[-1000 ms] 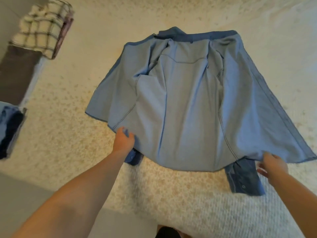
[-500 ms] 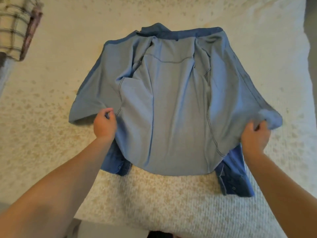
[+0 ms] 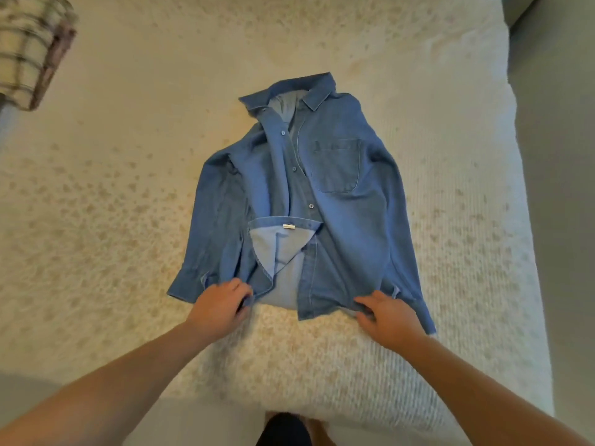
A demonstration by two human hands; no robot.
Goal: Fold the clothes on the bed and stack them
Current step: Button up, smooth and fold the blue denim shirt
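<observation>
Now both hands, left hand and right hand, are pinching the bottom hem of the soft, floppy shirt, probably the easiest place for holding it.

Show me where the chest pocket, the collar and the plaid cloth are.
chest pocket [image 3: 336,165], head view, middle of the pocket's front.
collar [image 3: 317,91], head view, right collar flap.
plaid cloth [image 3: 29,49], head view, its checked top side, at upper left.

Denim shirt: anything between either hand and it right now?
Nothing visible. The left hand and right hand already touch the denim shirt at its near hem, on the bedspread.
</observation>
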